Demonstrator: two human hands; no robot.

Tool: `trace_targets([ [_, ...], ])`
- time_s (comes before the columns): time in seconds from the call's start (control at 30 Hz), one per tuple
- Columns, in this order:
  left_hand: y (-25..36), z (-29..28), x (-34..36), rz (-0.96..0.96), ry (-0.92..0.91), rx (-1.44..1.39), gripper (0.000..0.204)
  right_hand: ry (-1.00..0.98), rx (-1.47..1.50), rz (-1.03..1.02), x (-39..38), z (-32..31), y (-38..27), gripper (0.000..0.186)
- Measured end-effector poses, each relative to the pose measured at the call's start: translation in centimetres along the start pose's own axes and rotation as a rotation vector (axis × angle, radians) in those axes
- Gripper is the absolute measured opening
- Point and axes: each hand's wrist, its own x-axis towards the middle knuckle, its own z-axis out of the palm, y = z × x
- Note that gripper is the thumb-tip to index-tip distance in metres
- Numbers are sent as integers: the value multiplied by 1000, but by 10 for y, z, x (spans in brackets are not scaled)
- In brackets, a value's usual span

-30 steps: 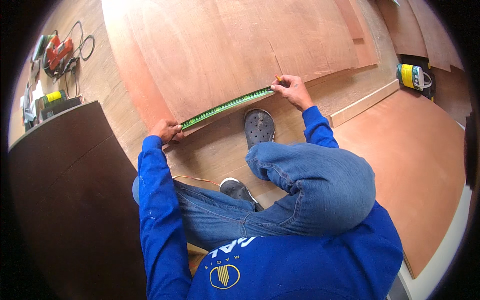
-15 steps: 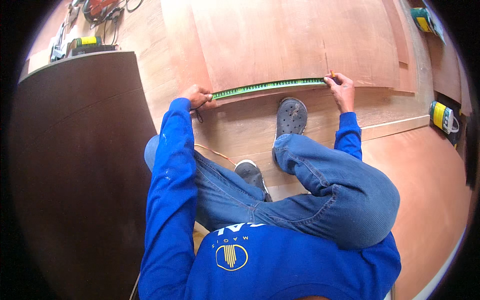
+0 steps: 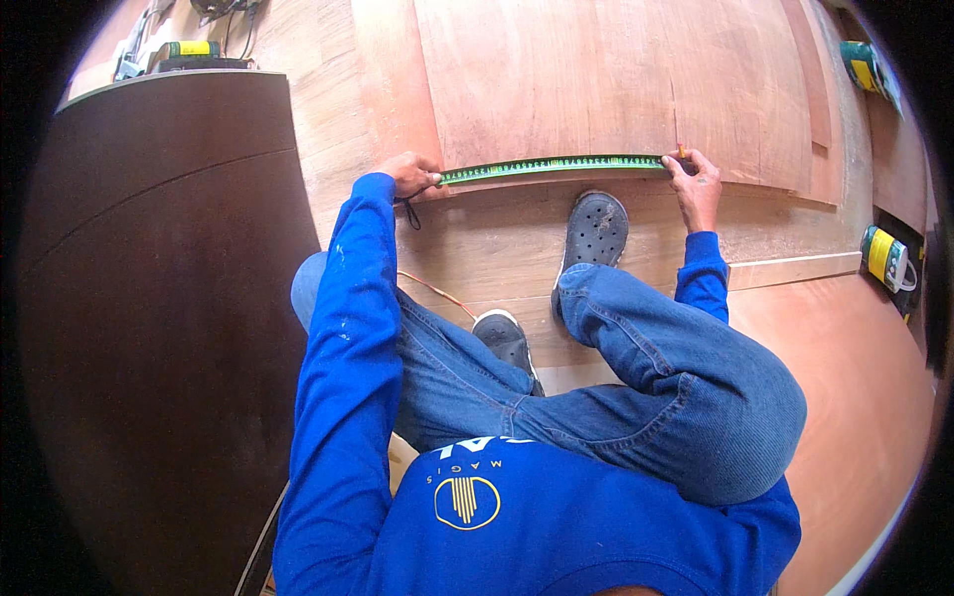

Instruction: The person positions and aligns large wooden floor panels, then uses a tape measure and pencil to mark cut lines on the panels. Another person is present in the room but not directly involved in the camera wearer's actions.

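A green tape measure blade [image 3: 556, 165] with black markings stretches across the near edge of a plywood sheet [image 3: 606, 79]. At its left end, my left hand [image 3: 409, 175] is closed around the tape measure, and a dark cord loop [image 3: 411, 214] hangs below that hand. My right hand [image 3: 698, 187] pinches the blade's right end between thumb and fingers. A thin red-and-yellow stick, perhaps a pencil [image 3: 682, 151], pokes up from the same fingers. A faint dark line [image 3: 676, 111] runs up the plywood just beyond the right hand.
A large dark brown panel [image 3: 159, 298] stands at my left. My shoes [image 3: 596, 230] are on the wooden floor. To the right lie a wood strip [image 3: 795, 270], a reddish board [image 3: 835, 348] and a yellow-and-green container [image 3: 880, 253]. An orange cable [image 3: 437, 290] runs near my left foot.
The whole view has shifted slightly, so the scene sits a little farther right in the picture. Both hands keep their hold and the tape stays stretched along the plywood edge.
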Motion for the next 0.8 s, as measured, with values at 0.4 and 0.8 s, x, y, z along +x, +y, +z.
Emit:
trace_targets([
  [0.4, 34, -5, -22, -6, -11, 38, 27, -143, 31, -131, -5, 13, 1, 25],
  [0.8, 9, 1, -21, -19, 8, -141, 24, -196, 0, -20, 49, -49, 34, 21],
])
